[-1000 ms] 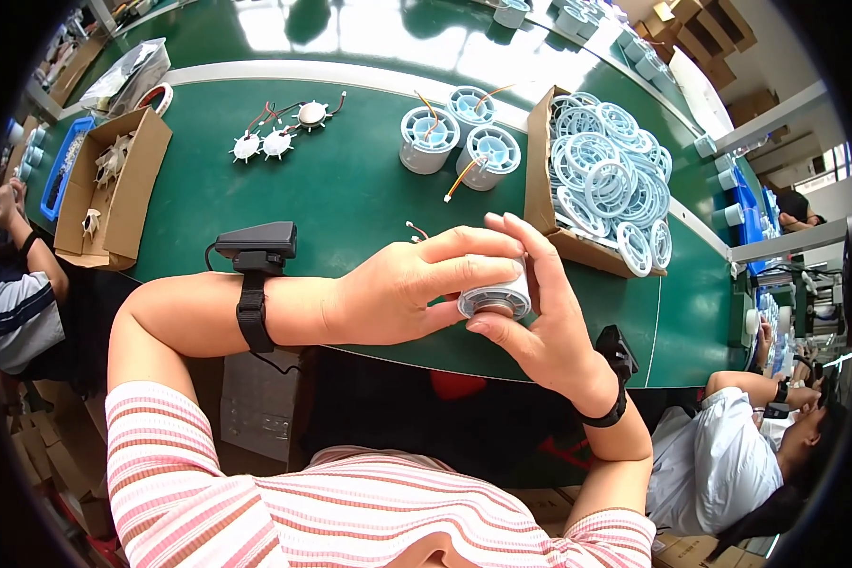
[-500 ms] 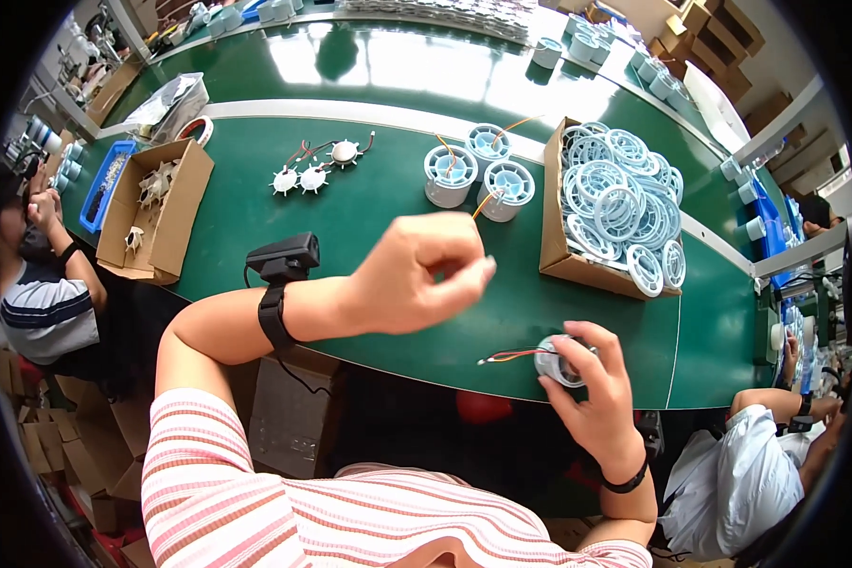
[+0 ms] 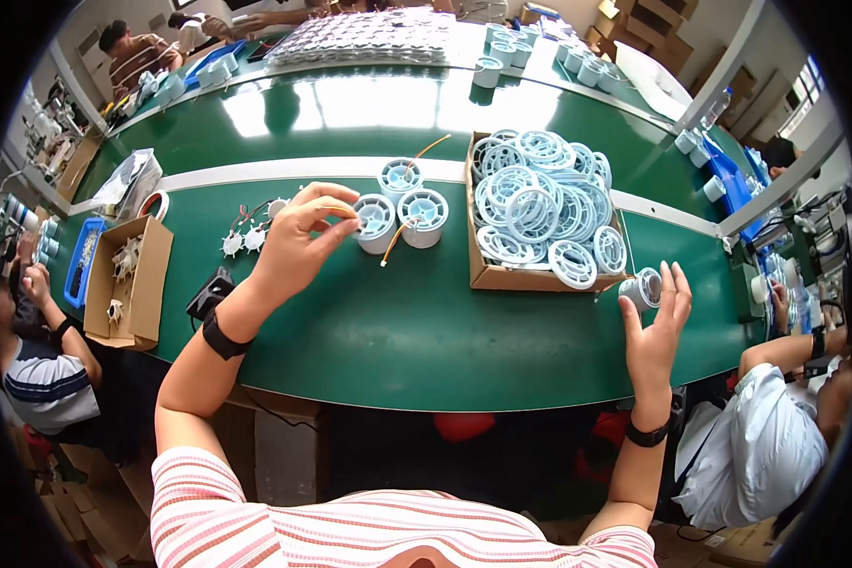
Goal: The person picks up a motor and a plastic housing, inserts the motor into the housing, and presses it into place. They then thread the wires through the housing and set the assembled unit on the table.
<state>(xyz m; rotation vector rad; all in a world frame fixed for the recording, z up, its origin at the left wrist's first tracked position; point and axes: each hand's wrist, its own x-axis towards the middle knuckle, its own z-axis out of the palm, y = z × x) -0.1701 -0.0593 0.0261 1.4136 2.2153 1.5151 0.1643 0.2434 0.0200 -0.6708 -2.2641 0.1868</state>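
Note:
My left hand point(image 3: 300, 235) pinches the orange wire point(image 3: 335, 209) at the left one of three pale blue cylindrical housings. That housing point(image 3: 375, 222) has a spoked top and stands upright. Beside it is another housing point(image 3: 422, 218), its wire hanging down the side, and a third housing point(image 3: 400, 177) stands behind. At the right, my right hand point(image 3: 655, 327) is open around a single pale housing point(image 3: 642, 290), fingers stretched and thumb apart; whether it touches the housing is hard to tell. Several white toothed motors point(image 3: 244, 240) lie partly behind my left hand.
A cardboard box heaped with pale blue rings point(image 3: 543, 204) stands between my hands. At left are a carton of white parts point(image 3: 151, 284), a blue tray point(image 3: 83, 263) and a black device point(image 3: 210, 292) near my left wrist. People sit at both sides.
My left hand has moved left and now pinches a wire. My right hand has carried its housing farther away and rightward, to beside the ring box, and its fingers have spread.

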